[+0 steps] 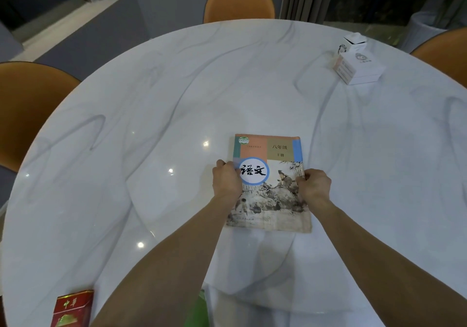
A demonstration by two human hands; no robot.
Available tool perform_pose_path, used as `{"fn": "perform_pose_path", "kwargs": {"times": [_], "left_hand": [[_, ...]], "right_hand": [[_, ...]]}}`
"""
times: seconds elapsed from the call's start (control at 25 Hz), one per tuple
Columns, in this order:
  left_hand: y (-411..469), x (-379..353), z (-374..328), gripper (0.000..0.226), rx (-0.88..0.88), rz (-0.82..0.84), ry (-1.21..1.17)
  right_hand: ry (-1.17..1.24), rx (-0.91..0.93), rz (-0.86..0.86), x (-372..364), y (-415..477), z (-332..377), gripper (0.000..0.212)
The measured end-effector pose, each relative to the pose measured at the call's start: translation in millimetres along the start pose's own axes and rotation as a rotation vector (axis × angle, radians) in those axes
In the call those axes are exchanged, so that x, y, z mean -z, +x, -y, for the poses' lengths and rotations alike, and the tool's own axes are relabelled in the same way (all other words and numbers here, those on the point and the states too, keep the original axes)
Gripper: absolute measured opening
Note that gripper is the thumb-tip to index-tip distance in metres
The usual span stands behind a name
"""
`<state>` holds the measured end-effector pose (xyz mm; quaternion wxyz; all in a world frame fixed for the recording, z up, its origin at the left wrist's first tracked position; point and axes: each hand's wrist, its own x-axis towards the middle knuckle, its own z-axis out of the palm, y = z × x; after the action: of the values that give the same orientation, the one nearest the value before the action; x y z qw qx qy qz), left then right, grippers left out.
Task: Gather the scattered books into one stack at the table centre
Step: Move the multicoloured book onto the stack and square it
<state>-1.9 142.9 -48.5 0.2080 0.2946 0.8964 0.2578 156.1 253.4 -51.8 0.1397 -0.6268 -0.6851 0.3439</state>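
Person is standing at a round white table [177, 94] with a glossy marble-look top, grey veining, ceiling lights reflecting off it. Both hands are gripping one book [271, 187] lying flat near the table centre, slightly toward the person. The left hand [225, 179] is closing on the book's left edge, fingers curling over the far side of the spine edge, thumb on the cover near the white circle with the blue ring. The right hand [316, 182] is pinching the right edge about halfway along, thumb on the cover; fingers underneath are not visible, so how far they wrap I cannot tell. The book is a thin softcover, rectangular, its long axis running away from the person, title top pointing to the far side; lower corners are looking worn and a bit curled. Cover is showing colour blocks up top, ink-style landscape painting below. Whether more books are sitting under it I cannot tell. Far right, a small white box [360, 70] is sitting closed, with another small white carton [352, 42] just behind it with top flaps open; contents not visible. A red cigarette pack [73, 309] is lying at the near left edge, closed. Orange rounded chairs [30, 104] are standing around the table.
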Motion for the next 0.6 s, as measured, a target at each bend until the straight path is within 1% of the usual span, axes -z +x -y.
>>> {"fn": "perform_pose_path", "kwargs": {"times": [0.2,0.28,0.36,0.52,0.6], "left_hand": [[-4,8,4,0.030,-0.049,0.077,0.068],[-13,14,10,0.031,-0.073,0.074,0.114],[-25,22,17,0.033,-0.116,0.050,0.194],[-48,41,34,0.031,-0.248,0.009,0.418],[-59,52,41,0.031,-0.294,0.004,0.504]], "right_hand": [[-0.027,-0.004,0.021,9,-5,6,0.019],[-0.083,0.029,0.018,12,-14,10,0.025],[-0.200,0.126,0.016,14,-28,13,0.033],[-0.378,0.422,0.052,17,-59,20,0.026],[-0.449,0.515,0.065,17,-76,25,0.026]]}}
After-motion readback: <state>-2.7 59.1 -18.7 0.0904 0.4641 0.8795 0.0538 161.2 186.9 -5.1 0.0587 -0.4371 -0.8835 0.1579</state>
